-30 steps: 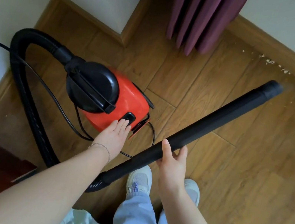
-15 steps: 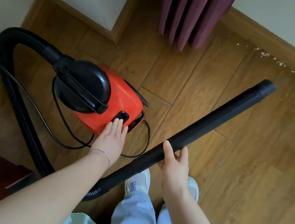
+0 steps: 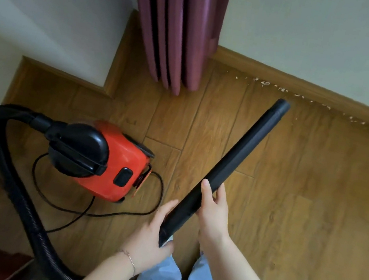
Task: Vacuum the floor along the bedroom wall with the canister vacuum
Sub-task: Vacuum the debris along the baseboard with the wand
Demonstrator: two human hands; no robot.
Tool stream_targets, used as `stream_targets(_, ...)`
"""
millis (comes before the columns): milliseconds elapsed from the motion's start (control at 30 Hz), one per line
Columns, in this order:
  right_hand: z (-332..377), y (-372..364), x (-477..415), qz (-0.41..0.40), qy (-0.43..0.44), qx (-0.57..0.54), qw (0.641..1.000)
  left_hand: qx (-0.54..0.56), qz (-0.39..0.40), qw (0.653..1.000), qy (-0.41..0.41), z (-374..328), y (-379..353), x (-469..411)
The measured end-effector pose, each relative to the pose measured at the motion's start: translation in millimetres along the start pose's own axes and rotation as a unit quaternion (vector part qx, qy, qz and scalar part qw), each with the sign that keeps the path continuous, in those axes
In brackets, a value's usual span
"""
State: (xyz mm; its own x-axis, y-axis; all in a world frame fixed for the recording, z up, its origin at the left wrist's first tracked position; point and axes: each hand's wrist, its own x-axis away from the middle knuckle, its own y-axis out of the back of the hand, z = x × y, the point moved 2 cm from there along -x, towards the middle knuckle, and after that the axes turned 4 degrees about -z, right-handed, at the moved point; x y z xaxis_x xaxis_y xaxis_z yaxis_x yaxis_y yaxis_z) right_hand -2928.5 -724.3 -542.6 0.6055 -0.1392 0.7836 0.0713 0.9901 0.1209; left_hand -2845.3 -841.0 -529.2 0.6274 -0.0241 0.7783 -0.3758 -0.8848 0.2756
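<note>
**Both hands on the tube, its mouth aimed at the litter by the wall**

The person holds the black tube (image 3: 235, 163) slantwise in front of them. Its far end points toward the skirting board (image 3: 320, 95) and stops just short of the pale crumbs (image 3: 265, 83) strewn along the foot of the wall (image 3: 317, 40). The left hand (image 3: 153, 234) is wrapped round the tube's near end. The right hand (image 3: 212, 213) clasps it a little higher, thumb on top. I cannot tell whether the far end touches the floor (image 3: 313, 210).

The red vacuum (image 3: 110, 166) sits on the boards off to the left. Its ribbed hose (image 3: 39, 237) loops round behind it, and its cord (image 3: 115, 213) lies slack alongside.

The tube looks stiff, smooth and light, so this two-handed hold near its lower end should steer it well, though the plastic might twist in the palm. The hose looks bendy and would likely tug the vacuum along, and the loose cord could snag.
</note>
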Motion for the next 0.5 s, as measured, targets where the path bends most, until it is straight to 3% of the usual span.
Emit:
stream_targets(267,40.8,30.0,-21.2,-0.019,-0.041,0.007,0.999,-0.052,0.007,0.996,-0.068,-43.3,4.2,15.1)
stream_targets(500,56.7,26.4,-39.9,0.025,-0.071,-0.007,0.997,-0.015,-0.029,0.999,-0.002,-59.3,-2.2,-2.7)
